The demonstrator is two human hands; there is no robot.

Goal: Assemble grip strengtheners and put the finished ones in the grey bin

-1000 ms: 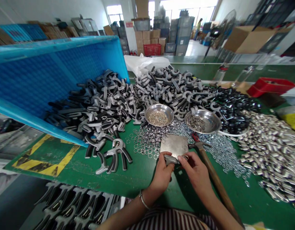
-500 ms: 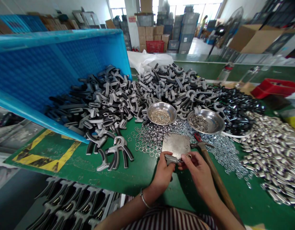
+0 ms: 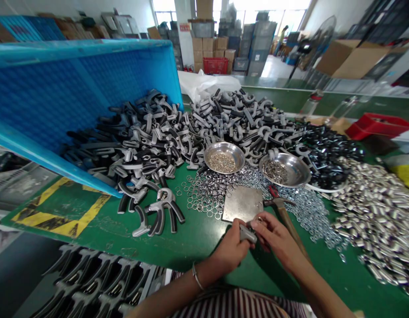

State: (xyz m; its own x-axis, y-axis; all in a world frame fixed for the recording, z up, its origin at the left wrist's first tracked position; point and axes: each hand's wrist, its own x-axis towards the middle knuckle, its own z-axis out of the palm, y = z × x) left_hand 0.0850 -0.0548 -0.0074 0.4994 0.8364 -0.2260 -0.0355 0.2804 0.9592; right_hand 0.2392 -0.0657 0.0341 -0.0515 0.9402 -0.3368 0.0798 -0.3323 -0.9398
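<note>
My left hand (image 3: 231, 251) is closed around a grey hand-grip handle (image 3: 248, 235), its end pointing right. Close beside it, my right hand (image 3: 273, 236) pinches a small metal ring (image 3: 260, 219) between thumb and fingers, near the handle's end. Just beyond both hands lies a flat steel plate (image 3: 243, 204). A hammer (image 3: 285, 218) with a wooden shaft rests right of the plate, partly behind my right forearm. Loose rings (image 3: 209, 205) are scattered left of the plate. Several grey-and-black hand grips (image 3: 162, 210) lie further left.
A tilted blue crate (image 3: 91, 75) spills handles onto the green table (image 3: 194, 240). Two metal bowls (image 3: 239, 165) (image 3: 302, 172) hold small parts. Silver cylinders (image 3: 383, 212) and black parts (image 3: 333, 150) are heaped at right. Assembled grips (image 3: 91, 282) stand in rows at lower left.
Both hands have shifted slightly toward my body. My left hand has turned the handle, so its end now points down to the right. The plate is less covered.
</note>
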